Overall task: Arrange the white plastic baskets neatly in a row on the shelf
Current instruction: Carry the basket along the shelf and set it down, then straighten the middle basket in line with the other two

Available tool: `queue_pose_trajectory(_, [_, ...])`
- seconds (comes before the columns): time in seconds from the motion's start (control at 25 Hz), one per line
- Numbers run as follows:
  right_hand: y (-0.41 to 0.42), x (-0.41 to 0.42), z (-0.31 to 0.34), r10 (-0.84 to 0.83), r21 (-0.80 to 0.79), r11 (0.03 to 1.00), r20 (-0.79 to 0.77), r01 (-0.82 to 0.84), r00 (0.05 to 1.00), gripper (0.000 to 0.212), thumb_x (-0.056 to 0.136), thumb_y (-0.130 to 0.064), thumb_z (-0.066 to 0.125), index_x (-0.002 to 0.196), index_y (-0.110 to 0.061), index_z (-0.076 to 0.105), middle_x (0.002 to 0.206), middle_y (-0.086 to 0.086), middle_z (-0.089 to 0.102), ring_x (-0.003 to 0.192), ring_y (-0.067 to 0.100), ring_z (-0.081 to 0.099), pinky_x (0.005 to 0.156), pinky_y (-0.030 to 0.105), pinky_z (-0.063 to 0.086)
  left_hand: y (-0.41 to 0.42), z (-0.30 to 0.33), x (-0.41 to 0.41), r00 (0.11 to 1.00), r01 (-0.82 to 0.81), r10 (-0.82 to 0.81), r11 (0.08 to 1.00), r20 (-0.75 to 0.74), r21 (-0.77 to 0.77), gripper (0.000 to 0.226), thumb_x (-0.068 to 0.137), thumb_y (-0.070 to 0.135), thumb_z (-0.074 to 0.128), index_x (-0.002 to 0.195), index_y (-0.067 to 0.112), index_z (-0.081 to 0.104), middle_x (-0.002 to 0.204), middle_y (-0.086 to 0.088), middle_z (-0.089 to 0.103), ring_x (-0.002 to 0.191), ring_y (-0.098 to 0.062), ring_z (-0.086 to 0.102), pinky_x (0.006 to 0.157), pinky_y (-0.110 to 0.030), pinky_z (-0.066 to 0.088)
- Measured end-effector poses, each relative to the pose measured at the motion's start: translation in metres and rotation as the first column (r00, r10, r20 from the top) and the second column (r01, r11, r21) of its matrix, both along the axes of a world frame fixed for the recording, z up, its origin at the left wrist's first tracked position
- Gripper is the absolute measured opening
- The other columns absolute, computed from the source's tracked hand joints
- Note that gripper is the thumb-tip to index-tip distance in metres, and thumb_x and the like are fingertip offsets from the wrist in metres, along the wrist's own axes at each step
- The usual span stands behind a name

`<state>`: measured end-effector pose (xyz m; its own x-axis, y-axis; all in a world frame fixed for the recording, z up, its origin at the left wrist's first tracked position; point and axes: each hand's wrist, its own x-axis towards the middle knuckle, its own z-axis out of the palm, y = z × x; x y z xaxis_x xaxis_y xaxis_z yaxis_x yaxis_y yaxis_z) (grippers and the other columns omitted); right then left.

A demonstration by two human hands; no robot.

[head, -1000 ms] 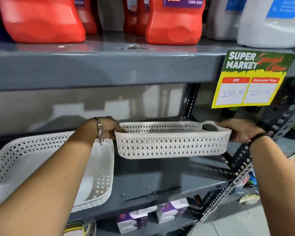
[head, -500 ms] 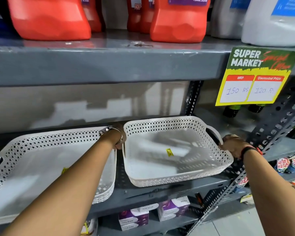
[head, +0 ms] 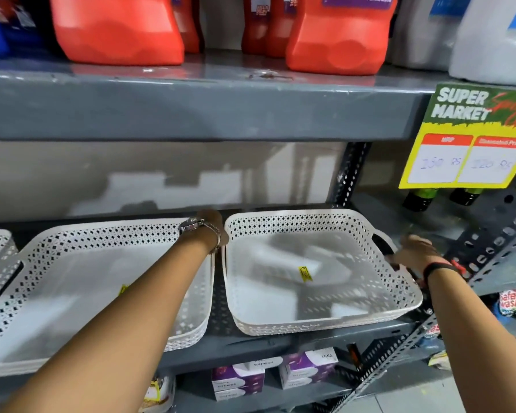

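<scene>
The right basket (head: pixel 316 272) had come down flat onto the shelf (head: pixel 280 342); right hand (head: pixel 411 253) was spread, off its handle, left hand's (head: pixel 213 226) grip hidden.

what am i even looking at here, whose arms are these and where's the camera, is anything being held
There is no machine here. The camera is worn on a person's head and looks forward and down, so the two bare arms reaching in from the bottom are that person's own. In front is a grey metal shelf in a shop. Two white plastic baskets sit on it side by side: the right basket and a wider left basket, with the edge of a third at far left. The left hand is tucked in the gap between the two baskets; its grip is hidden. The right hand is open beside the right basket's handle, holding nothing. Orange jugs stand above.
</scene>
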<state>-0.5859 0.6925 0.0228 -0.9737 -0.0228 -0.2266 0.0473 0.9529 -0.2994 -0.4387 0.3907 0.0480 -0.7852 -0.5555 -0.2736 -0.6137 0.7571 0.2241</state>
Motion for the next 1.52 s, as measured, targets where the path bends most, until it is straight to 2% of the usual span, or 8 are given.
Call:
queue_pose_trajectory(0.12, [-0.07, 0.03, 0.016, 0.101, -0.18, 0.972, -0.248, -0.148, 0.963, 0.052, 0.088, -0.026, 0.058, 0.13, 0.001, 0.046, 0.136, 0.022, 0.051, 0.125, 0.033, 0.048, 0.099, 0.033, 0.039, -0.032, 0.007, 0.019, 0.958, -0.135, 0.085, 0.976, -0.275, -0.168, 0.039, 0.087, 0.027, 0.053, 0.117, 0.002, 0.058, 0.121, -0.021, 0.062, 0.112, -0.037, 0.059, 0.091, -0.039, 0.05])
queue_pose_trajectory(0.28, [-0.176, 0.115, 0.009, 0.381, -0.529, 0.797, 0.065, -0.291, 0.922, 0.077, 0.085, -0.053, 0.05, 0.143, -0.004, 0.034, 0.151, 0.009, 0.037, 0.139, 0.022, 0.034, 0.109, 0.025, 0.027, -0.102, -0.006, 0.091, 0.911, -0.359, 0.244, 0.866, -0.332, -0.349, 0.058, 0.083, 0.044, 0.055, 0.128, 0.008, 0.044, 0.133, -0.019, 0.049, 0.124, -0.038, 0.044, 0.101, -0.046, 0.036])
queue_pose_trajectory(0.52, [-0.239, 0.166, -0.027, 0.379, -0.409, 0.873, 0.224, -0.267, 0.898, 0.093, 0.079, -0.05, 0.061, 0.146, -0.001, 0.018, 0.152, 0.016, 0.031, 0.138, 0.031, 0.033, 0.107, 0.033, 0.033, -0.22, -0.044, 0.235, 0.803, -0.596, 0.595, 0.803, 0.009, 0.021, 0.112, 0.072, 0.061, 0.063, 0.151, 0.01, 0.003, 0.155, -0.023, 0.015, 0.142, -0.041, 0.019, 0.115, -0.049, 0.022])
queue_pose_trajectory(0.64, [-0.251, 0.179, -0.036, 0.269, -0.374, 0.905, 0.138, -0.202, 0.953, 0.077, 0.082, -0.035, 0.062, 0.143, -0.005, 0.025, 0.146, 0.019, 0.039, 0.132, 0.035, 0.04, 0.104, 0.038, 0.038, -0.234, -0.061, 0.254, 0.863, -0.49, 0.506, 0.831, 0.01, 0.261, 0.094, 0.08, 0.048, 0.064, 0.149, 0.009, 0.015, 0.15, -0.019, 0.033, 0.133, -0.037, 0.04, 0.104, -0.039, 0.039])
queue_pose_trajectory(0.84, [-0.264, 0.191, -0.037, 0.143, -0.309, 0.943, 0.038, -0.124, 0.989, 0.06, 0.087, -0.037, 0.052, 0.138, -0.011, 0.037, 0.129, 0.022, 0.057, 0.116, 0.037, 0.056, 0.095, 0.041, 0.045, -0.247, -0.079, 0.235, 0.84, -0.438, 0.501, 0.852, -0.207, 0.288, 0.05, 0.094, 0.035, 0.045, 0.134, 0.005, 0.041, 0.127, -0.023, 0.058, 0.111, -0.039, 0.059, 0.091, -0.038, 0.049])
queue_pose_trajectory(1.04, [-0.27, 0.192, -0.038, 0.187, -0.223, 0.957, -0.016, -0.186, 0.982, 0.045, 0.095, -0.031, 0.037, 0.131, -0.005, 0.043, 0.122, 0.024, 0.06, 0.111, 0.039, 0.056, 0.086, 0.037, 0.045, -0.243, -0.086, 0.233, 0.868, -0.389, 0.398, 0.917, -0.297, 0.093, 0.042, 0.097, 0.035, 0.037, 0.121, 0.003, 0.051, 0.113, -0.026, 0.066, 0.103, -0.04, 0.063, 0.084, -0.038, 0.052])
queue_pose_trajectory(1.24, [-0.276, 0.177, -0.037, 0.207, -0.146, 0.966, -0.071, -0.216, 0.976, 0.045, 0.094, -0.031, 0.04, 0.13, -0.004, 0.043, 0.114, 0.026, 0.062, 0.104, 0.04, 0.06, 0.081, 0.038, 0.046, -0.25, -0.07, 0.216, 0.893, -0.38, 0.391, 0.92, -0.221, 0.093, 0.059, 0.098, 0.031, 0.037, 0.15, 0.012, 0.019, 0.134, -0.024, 0.053, 0.119, -0.039, 0.055, 0.094, -0.04, 0.047])
queue_pose_trajectory(1.52, [-0.288, 0.168, -0.053, 0.3, -0.09, 0.941, -0.228, -0.327, 0.926, 0.045, 0.099, -0.016, 0.029, 0.143, -0.008, 0.03, 0.116, 0.028, 0.061, 0.107, 0.042, 0.058, 0.082, 0.041, 0.046, -0.252, -0.083, 0.201, 0.872, -0.399, 0.409, 0.912, -0.269, 0.095, 0.04, 0.101, 0.018, 0.028, 0.132, 0.0, 0.043, 0.125, -0.03, 0.057, 0.116, -0.043, 0.055, 0.093, -0.042, 0.045])
